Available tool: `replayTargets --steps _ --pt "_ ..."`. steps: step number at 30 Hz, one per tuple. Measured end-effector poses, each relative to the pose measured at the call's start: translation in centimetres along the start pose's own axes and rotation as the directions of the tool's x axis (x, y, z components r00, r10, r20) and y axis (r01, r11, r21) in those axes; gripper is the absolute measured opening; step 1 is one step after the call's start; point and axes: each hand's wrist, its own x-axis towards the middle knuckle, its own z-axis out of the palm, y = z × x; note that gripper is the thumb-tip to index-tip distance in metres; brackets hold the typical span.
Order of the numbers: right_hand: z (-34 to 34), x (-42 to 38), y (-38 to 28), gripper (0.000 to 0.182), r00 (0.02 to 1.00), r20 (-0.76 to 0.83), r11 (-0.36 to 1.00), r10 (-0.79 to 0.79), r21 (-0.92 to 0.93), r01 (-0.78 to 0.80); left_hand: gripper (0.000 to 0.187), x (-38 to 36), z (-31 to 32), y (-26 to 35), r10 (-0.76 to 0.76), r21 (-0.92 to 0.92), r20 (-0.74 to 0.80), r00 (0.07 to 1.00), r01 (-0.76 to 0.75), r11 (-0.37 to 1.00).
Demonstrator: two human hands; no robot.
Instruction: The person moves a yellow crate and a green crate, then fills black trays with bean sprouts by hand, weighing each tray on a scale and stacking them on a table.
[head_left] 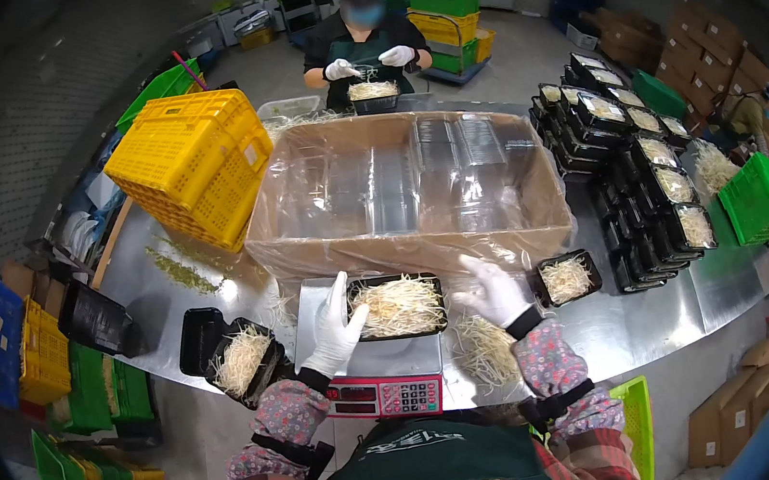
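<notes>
A black tray of bean sprouts [400,306] rests on the scale [384,394], whose red front has a keypad and display. My left hand [333,329], in a white glove, is at the tray's left edge with thumb and fingers apart. To the right of the tray, my right hand [494,294] is gloved too, its fingers spread and holding nothing. Loose sprouts [485,353] lie on the metal table below it. A smaller filled tray [568,280] sits just right of my right hand. On the left, another black tray [245,361] holds sprouts beside an attached or adjoining black section.
A cardboard box [404,241] of clear plastic lids stands behind the scale. Yellow crates [191,168] rise at the left, stacked filled trays [653,175] at the right, near a green basket [756,199]. Across the table, a person [367,58] handles a tray.
</notes>
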Motion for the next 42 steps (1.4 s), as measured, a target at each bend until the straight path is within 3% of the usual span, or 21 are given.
replayTargets --steps 1,3,6,8,9,12,15,17,19,22,24,25,26,27,29,31,33,36,37,39,42 --pt "1.4 1.3 -2.0 0.070 0.996 -0.014 0.995 -0.085 0.053 0.086 0.068 -0.2 0.6 -0.1 -0.041 -0.029 -0.068 0.997 0.039 0.999" --pt "5.3 2.5 -5.1 0.072 0.988 0.017 0.987 -0.154 -0.034 0.154 0.067 -0.3 1.5 2.9 -0.017 0.020 -0.106 0.994 0.019 1.000" --pt "11.0 2.1 -7.1 0.066 0.953 0.206 0.961 -0.224 -0.114 0.251 0.059 -0.6 2.4 2.3 -0.028 0.078 -0.108 0.994 0.036 0.996" --pt "11.3 2.0 -7.6 0.065 0.925 0.204 0.923 -0.319 -0.153 0.352 0.049 -0.6 2.6 1.4 0.125 0.428 0.057 0.991 -0.137 0.893" --pt "11.1 2.1 -7.1 0.065 0.923 0.214 0.923 -0.319 -0.149 0.354 0.049 -0.9 2.9 1.0 0.115 0.425 0.055 0.992 -0.127 0.896" --pt "9.6 3.4 -5.7 0.072 0.883 0.345 0.946 -0.319 0.064 0.317 0.045 -0.4 3.1 1.6 0.136 0.500 0.080 0.987 -0.158 0.852" --pt "6.1 4.0 -5.1 0.075 0.870 0.369 0.945 -0.326 0.129 0.300 0.051 -0.5 2.6 1.6 0.053 0.442 0.135 0.989 -0.108 0.890" --pt "4.0 3.8 -4.4 0.084 0.900 0.347 0.964 -0.265 0.056 0.262 0.057 -0.1 1.1 3.2 0.039 0.472 0.148 0.988 -0.105 0.875" --pt "2.7 3.4 -2.9 0.086 0.940 0.254 0.966 -0.230 0.177 0.189 0.063 0.7 0.2 5.2 0.028 0.501 0.160 0.987 -0.106 0.859" --pt "2.8 2.4 -3.3 0.084 0.986 0.120 0.957 -0.115 0.278 0.078 0.085 2.1 0.3 6.9 0.155 0.465 0.283 0.946 -0.277 0.841" --pt "3.9 2.1 -5.1 0.080 0.998 0.031 0.943 -0.063 0.330 0.049 0.082 2.8 1.9 6.8 0.151 0.396 0.351 0.924 -0.293 0.870" --pt "5.3 1.9 -5.9 0.080 0.998 0.022 0.940 -0.064 0.338 0.053 0.078 3.2 2.7 6.4 0.146 0.328 0.417 0.897 -0.298 0.896" --pt "6.8 1.8 -6.3 0.082 0.996 0.087 0.954 -0.012 0.300 -0.015 0.064 3.4 3.6 5.5 0.143 0.453 0.443 0.885 -0.359 0.816" --pt "8.2 1.7 -6.6 0.084 0.988 0.149 0.963 0.044 0.256 -0.082 0.064 3.5 4.1 4.8 0.151 0.449 0.449 0.881 -0.369 0.814" --pt "10.1 1.5 -7.5 0.087 0.976 0.183 0.992 0.117 0.015 -0.121 0.056 3.7 4.8 3.7 0.102 0.526 0.447 0.888 -0.354 0.773" --pt "10.5 1.7 -7.8 0.089 0.950 0.232 0.973 0.207 0.048 -0.224 0.053 3.8 5.5 2.5 0.122 0.558 0.454 0.883 -0.388 0.734" --pt "12.2 1.3 -5.9 0.091 0.979 0.150 0.969 0.136 0.188 -0.164 0.052 3.7 5.3 3.4 0.118 0.567 0.439 0.891 -0.377 0.733" --pt "7.2 2.6 -5.5 0.090 0.965 0.260 0.974 -0.012 0.220 -0.047 0.067 4.3 4.0 5.5 0.080 0.431 0.448 0.891 -0.293 0.854" --pt "5.9 3.9 -4.6 0.084 0.981 0.191 0.975 -0.039 0.224 -0.005 0.074 4.4 3.1 6.9 0.080 0.351 0.433 0.898 -0.249 0.903" --pt "2.4 7.3 -3.4 0.077 0.998 0.054 0.935 0.040 0.350 -0.056 0.085 4.2 2.1 8.0 0.082 0.347 0.354 0.932 -0.212 0.914" --pt "1.7 14.0 0.2 0.074 0.980 0.131 0.978 0.152 0.122 -0.168 0.083 4.2 0.6 9.2 0.137 0.297 0.286 0.948 -0.224 0.928"
